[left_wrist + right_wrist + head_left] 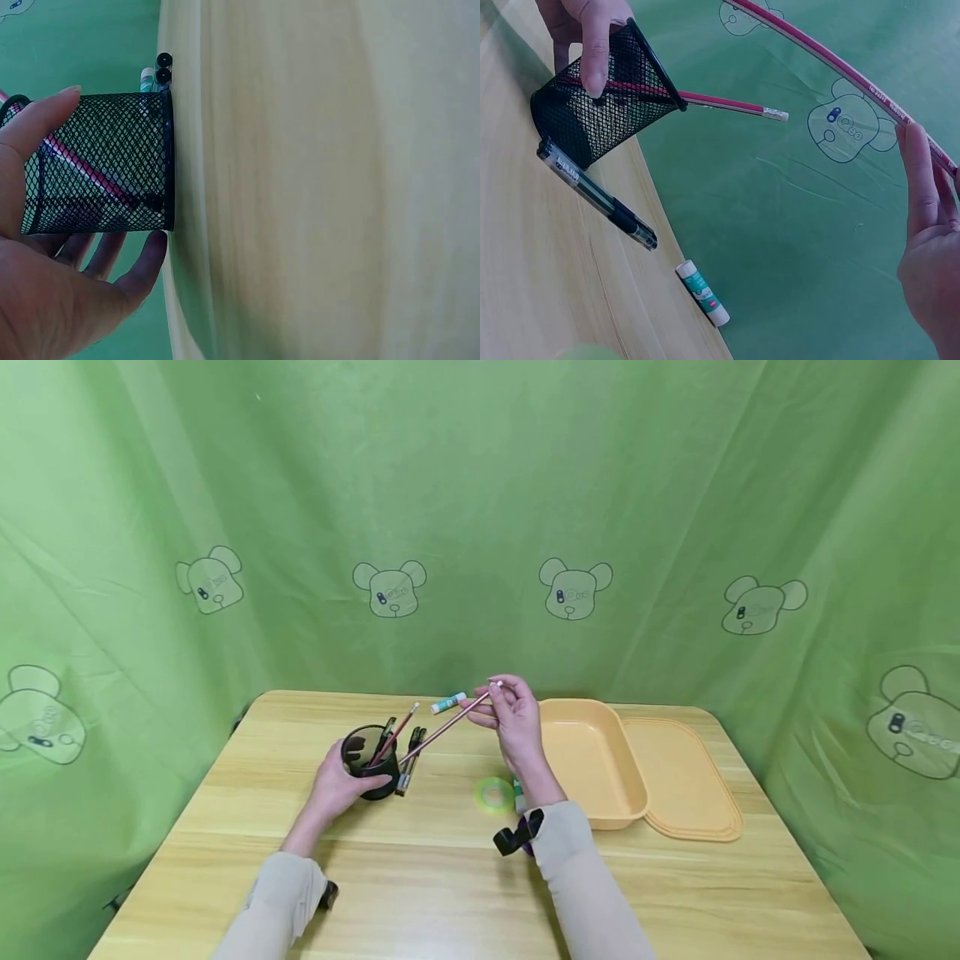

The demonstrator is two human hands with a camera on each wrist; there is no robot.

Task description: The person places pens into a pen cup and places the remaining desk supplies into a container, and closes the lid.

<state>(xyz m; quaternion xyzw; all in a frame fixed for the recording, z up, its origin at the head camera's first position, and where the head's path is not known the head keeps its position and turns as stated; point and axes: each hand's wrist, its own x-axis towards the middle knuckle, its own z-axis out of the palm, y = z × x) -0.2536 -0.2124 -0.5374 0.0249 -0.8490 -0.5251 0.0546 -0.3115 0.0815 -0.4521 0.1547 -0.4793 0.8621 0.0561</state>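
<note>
My left hand (pixel 333 787) holds a black mesh pen cup (pixel 105 165) on the table, thumb on the near side and fingers behind. A red-striped pencil (pixel 727 103) with a white eraser leans in the cup, and a black pen (pixel 387 732) stands beside it. Between thumb and fingers, my right hand (pixel 516 720) pinches a second striped pencil (pixel 825 56) near its eraser end. This pencil slants down to the left, its lower end close to the cup's right side in the head view. Right beside the cup lie black pens (pixel 596 193).
A glue stick (pixel 448 703) lies at the table's back edge. Right of centre is a yellow-green ring-shaped item (pixel 494 795). An orange-yellow bin (pixel 626 785) stands behind my right forearm, with its matching lid (pixel 686 777) to the right. My right wrist partly hides a green-and-white item (pixel 519 795).
</note>
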